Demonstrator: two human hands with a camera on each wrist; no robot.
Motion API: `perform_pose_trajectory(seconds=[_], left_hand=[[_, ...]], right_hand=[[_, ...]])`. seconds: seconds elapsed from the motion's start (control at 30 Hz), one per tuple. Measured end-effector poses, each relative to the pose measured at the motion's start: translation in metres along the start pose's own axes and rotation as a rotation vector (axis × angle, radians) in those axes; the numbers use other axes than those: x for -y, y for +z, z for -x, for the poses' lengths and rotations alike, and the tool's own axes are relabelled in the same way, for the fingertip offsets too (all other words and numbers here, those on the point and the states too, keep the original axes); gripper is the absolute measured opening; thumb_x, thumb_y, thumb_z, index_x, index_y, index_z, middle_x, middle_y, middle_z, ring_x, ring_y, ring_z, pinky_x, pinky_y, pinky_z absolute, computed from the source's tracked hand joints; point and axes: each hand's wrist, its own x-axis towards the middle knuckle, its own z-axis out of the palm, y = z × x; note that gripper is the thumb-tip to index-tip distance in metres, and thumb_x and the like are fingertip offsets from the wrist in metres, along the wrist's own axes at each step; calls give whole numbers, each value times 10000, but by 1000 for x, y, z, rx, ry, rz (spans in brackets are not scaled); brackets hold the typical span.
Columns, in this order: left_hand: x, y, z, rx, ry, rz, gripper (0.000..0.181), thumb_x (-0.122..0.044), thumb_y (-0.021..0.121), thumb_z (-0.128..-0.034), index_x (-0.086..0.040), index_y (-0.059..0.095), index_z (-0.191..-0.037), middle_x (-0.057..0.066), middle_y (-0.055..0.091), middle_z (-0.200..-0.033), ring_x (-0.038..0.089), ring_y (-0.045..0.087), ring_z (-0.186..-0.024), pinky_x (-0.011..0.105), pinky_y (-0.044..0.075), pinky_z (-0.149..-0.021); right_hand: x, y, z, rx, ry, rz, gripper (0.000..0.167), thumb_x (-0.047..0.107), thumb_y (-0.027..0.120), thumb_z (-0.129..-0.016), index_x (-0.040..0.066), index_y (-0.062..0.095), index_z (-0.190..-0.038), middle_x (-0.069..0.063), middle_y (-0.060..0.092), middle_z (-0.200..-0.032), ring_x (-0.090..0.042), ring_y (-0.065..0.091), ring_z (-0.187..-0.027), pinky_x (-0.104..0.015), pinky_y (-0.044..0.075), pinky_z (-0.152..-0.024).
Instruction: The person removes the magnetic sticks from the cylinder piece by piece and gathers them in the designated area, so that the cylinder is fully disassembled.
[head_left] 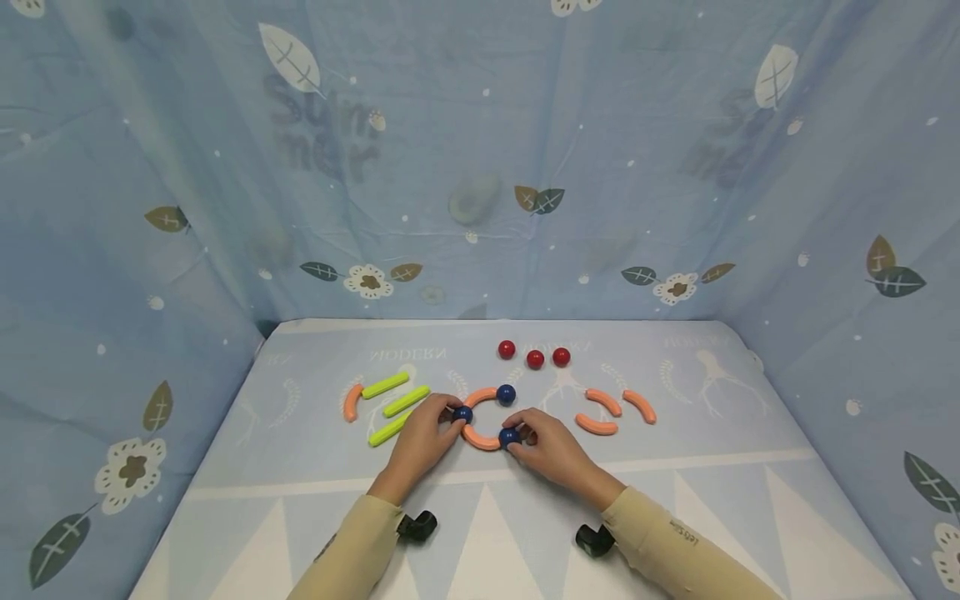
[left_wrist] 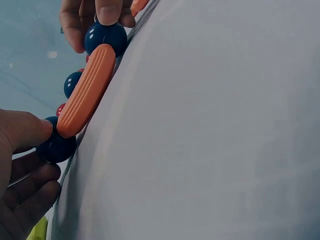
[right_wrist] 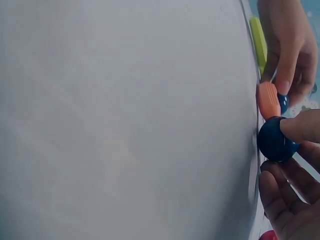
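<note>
In the head view, two curved orange sticks, an upper one (head_left: 481, 396) and a lower one (head_left: 481, 439), join blue balls into an arc open to the right. My left hand (head_left: 424, 433) pinches the blue ball (head_left: 462, 414) at the arc's left. With thumb and fingers, my right hand (head_left: 551, 450) grips the blue ball (head_left: 510, 437) at the lower stick's right end. Another blue ball (head_left: 506, 394) sits at the upper stick's end, touched by neither hand. The left wrist view shows the orange stick (left_wrist: 87, 90) spanning the two held balls.
Three red balls (head_left: 535, 359) lie toward the back. Loose curved orange sticks (head_left: 597, 425) are at the right, and one orange piece (head_left: 352, 402) is at the left. Yellow-green straight sticks (head_left: 406, 401) lie beside my left hand. A patterned curtain (head_left: 480, 250) rises behind the table.
</note>
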Motion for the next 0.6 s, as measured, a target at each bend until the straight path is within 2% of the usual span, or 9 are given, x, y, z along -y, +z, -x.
perform_pose_trajectory(seconds=[0.2,0.37,0.47,0.6], left_hand=[[0,0,5,-27,4,-7,270,-180,812,-887,-128,681,-1117,4,646,-1052,121,646,-926,333,567,-836],[-1,2,6,-37,36,-33,299,-223,816,-879,-150,699,-1144,-1,656,-1138,167,633,-1078,389,522,-975],[-3,3,5,-8,94,-32,308,-242,806,-883,-166,716,-1168,-13,650,-1206,189,591,-1189,428,479,-1046],[-5,4,3,65,201,10,303,-222,815,-875,-165,743,-1163,-6,653,-1238,195,550,-1255,437,457,-1075]], right_hand=[[-5,-1,-4,-17,16,-13,289,125,770,-904,193,698,-1176,79,656,-1093,-86,625,-932,-303,553,-828],[-7,-1,-4,-15,7,-16,301,122,769,-908,197,695,-1190,73,658,-1108,-93,633,-939,-317,558,-836],[-8,-1,-5,-14,-4,-11,330,128,775,-904,197,691,-1216,70,662,-1120,-94,637,-939,-317,559,-838],[-9,-1,-4,-9,-20,-9,363,136,783,-898,192,685,-1243,54,666,-1132,-91,641,-940,-317,563,-838]])
